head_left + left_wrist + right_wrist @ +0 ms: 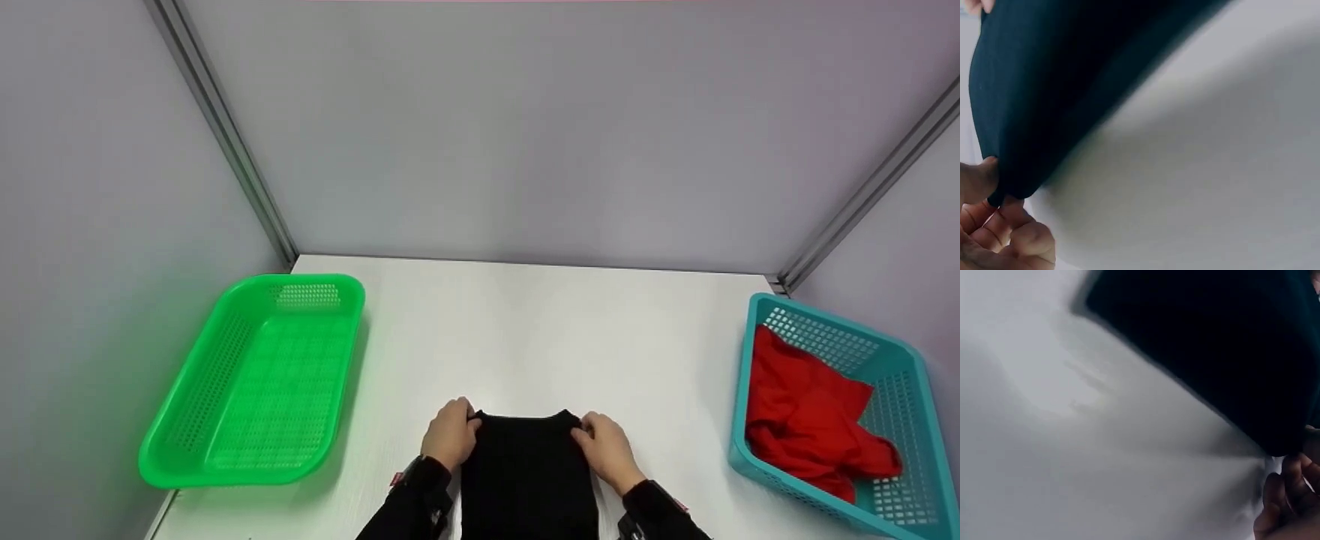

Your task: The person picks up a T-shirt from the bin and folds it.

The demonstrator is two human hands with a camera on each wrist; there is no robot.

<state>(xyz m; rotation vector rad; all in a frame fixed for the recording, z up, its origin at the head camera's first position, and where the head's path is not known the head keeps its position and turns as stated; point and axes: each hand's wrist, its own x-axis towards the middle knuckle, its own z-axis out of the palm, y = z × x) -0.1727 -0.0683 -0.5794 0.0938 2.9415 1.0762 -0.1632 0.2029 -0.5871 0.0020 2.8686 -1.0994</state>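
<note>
At the near edge of the white table (525, 330), midway between two baskets, lies one black garment (526, 472), folded into a narrow strip that runs toward the person. Two hands work on it. The left hand (450, 435) pinches the far left corner of the garment between thumb and curled fingers; the left wrist view shows that corner caught between the thumb and the fingers (1013, 225), with the cloth lifted slightly off the table there. The right hand (609, 450) grips the far right corner in the same way, fingers curled round the edge; in the right wrist view the fingers (1289, 500) close under the dark cloth. Both sleeves are black.

Left of the black garment, well apart from it, stands one green basket (225, 457), a perforated plastic tray. Right of the black garment, also well apart, stands one teal basket (892, 352) of the same kind, holding one crumpled red garment (806, 412). Beyond the black garment the table runs to grey walls, with one metal strip in each of the two corners.
</note>
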